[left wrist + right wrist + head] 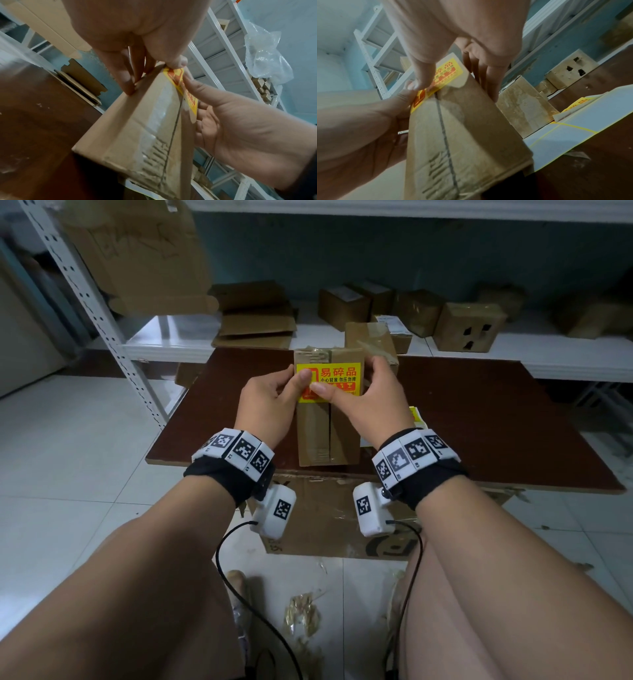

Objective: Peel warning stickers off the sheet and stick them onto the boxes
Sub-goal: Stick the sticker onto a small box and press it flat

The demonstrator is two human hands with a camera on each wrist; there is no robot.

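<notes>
Head view: a taped cardboard box (327, 422) stands on the brown bench (479, 419), its flaps shut, contents hidden. A yellow warning sticker (337, 376) lies on its top face. Left hand (267, 402) and right hand (373, 402) clasp the box sides, thumbs pressing the sticker. The sticker sheet (583, 129) lies beside the box, and more boxes (469, 326) sit on the shelf (565, 354).

Head view looking down, wrist views close, perhaps upward, sharing box (328, 419)
</notes>
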